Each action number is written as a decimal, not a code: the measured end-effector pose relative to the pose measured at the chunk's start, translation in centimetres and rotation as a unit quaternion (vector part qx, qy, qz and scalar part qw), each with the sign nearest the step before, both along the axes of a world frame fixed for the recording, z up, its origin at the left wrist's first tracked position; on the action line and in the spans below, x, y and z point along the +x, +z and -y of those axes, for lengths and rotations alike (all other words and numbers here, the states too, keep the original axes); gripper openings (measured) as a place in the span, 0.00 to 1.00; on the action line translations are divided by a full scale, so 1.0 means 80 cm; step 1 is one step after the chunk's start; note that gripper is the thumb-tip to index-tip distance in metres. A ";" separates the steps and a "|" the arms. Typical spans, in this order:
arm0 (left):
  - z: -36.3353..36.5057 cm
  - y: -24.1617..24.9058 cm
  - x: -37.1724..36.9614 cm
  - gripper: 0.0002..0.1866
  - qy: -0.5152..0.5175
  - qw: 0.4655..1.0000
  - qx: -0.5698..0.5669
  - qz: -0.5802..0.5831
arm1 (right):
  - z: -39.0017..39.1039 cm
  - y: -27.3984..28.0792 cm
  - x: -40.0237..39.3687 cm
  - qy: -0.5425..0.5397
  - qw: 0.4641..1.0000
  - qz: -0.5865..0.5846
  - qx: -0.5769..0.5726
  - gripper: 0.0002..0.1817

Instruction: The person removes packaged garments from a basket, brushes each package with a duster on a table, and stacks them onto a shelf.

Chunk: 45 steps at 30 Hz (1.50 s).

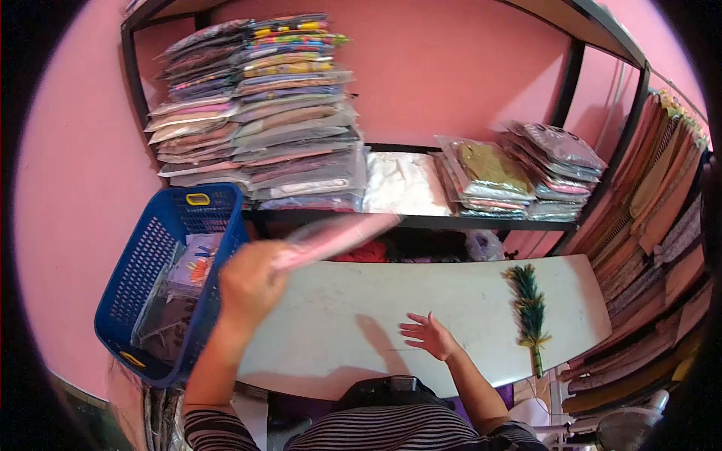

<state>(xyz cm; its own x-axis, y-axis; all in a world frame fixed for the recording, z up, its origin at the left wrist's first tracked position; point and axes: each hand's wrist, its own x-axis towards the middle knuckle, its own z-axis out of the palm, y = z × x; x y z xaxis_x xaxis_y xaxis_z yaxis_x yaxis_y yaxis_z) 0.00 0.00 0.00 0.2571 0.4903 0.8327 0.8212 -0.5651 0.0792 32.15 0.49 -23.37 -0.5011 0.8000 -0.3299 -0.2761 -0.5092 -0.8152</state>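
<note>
Fingers of L hand point(252, 282) grip near end of blurred pink pkt point(331, 240), held up on bench's point(338, 301) L side, long axis fwd & R; R hand point(430, 337) empty, fingers spread, farther off.

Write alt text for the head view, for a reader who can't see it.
A left hand holds a blurred pink packet beside a blue basket of bagged items, while the open, empty right hand hovers over a white table. A feathery duster lies on the table's right; stacks of bagged cloth stand on a shelf behind.
</note>
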 end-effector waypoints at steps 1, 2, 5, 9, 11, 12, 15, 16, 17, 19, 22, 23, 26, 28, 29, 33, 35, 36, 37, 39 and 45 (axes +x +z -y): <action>-0.005 -0.029 0.011 0.09 -0.055 0.998 -0.017 -0.011 | 0.005 0.027 -0.010 0.022 0.990 -0.135 -0.016 0.50; -0.008 -0.061 0.023 0.08 -0.090 0.994 -0.040 -0.039 | 0.009 0.048 -0.018 0.016 0.991 -0.135 -0.017 0.50; 0.002 -0.158 0.110 0.11 -0.190 0.968 -0.091 -0.138 | 0.018 0.040 0.027 0.025 0.920 -0.373 -0.116 0.36; 0.014 -0.222 0.148 0.19 -0.221 0.945 -0.137 -0.200 | 0.001 -0.024 0.056 -0.116 0.978 -0.140 -0.098 0.28; 0.016 -0.233 0.159 0.21 -0.226 0.943 -0.121 -0.214 | 0.002 -0.033 0.076 -0.158 0.980 -0.107 -0.051 0.30; 0.020 -0.227 0.165 0.20 -0.226 0.940 -0.115 -0.230 | 0.000 -0.029 0.084 -0.168 0.979 -0.108 -0.040 0.33; 0.033 -0.257 0.184 0.20 -0.231 0.930 -0.142 -0.247 | -0.004 -0.018 0.111 -0.149 0.983 -0.088 0.059 0.34; 0.037 -0.272 0.191 0.22 -0.225 0.923 -0.186 -0.249 | -0.008 -0.045 0.128 -0.125 0.990 -0.025 0.061 0.32; 0.042 -0.292 0.196 0.24 -0.220 0.915 -0.229 -0.250 | -0.003 -0.071 0.143 -0.127 0.990 -0.026 0.054 0.32; 0.056 -0.351 0.192 0.27 -0.216 0.889 -0.302 -0.269 | 0.010 -0.113 0.174 -0.164 0.808 0.443 0.352 0.33; 0.073 -0.393 0.183 0.23 -0.178 0.865 -0.460 -0.092 | 0.053 -0.105 0.248 -0.326 0.559 0.680 0.345 0.38; 0.080 -0.408 0.184 0.23 -0.180 0.863 -0.463 -0.090 | 0.066 -0.111 0.277 -0.390 0.477 0.720 0.319 0.41; 0.102 -0.427 0.195 0.20 0.003 0.880 -0.444 0.167 | 0.112 -0.121 0.330 -0.430 0.417 0.792 0.116 0.36; 0.102 -0.431 0.205 0.20 0.035 0.875 -0.435 0.210 | 0.123 -0.144 0.362 -0.355 0.468 0.807 0.060 0.32; 0.104 -0.435 0.208 0.20 0.066 0.869 -0.422 0.250 | 0.124 -0.157 0.377 -0.281 0.513 0.811 0.003 0.29; 0.099 -0.475 0.203 0.22 0.080 0.798 -0.475 0.362 | 0.100 -0.151 0.343 -0.339 0.644 0.654 0.207 0.13; 0.095 -0.473 0.198 0.23 0.091 0.780 -0.498 0.368 | 0.096 -0.118 0.295 -0.225 0.722 0.613 0.231 0.14; 0.093 -0.472 0.197 0.23 0.090 0.780 -0.499 0.367 | 0.096 -0.124 0.282 -0.117 0.726 0.606 0.302 0.15; 0.091 -0.472 0.197 0.24 0.091 0.764 -0.512 0.381 | 0.094 -0.114 0.262 -0.008 0.719 0.590 0.368 0.17; 0.089 -0.478 0.194 0.24 0.091 0.749 -0.526 0.392 | 0.093 -0.073 0.222 0.146 0.633 0.580 0.492 0.16; 0.080 -0.499 0.183 0.26 0.114 0.715 -0.557 0.406 | 0.039 -0.098 0.233 -0.048 0.623 0.719 0.305 0.13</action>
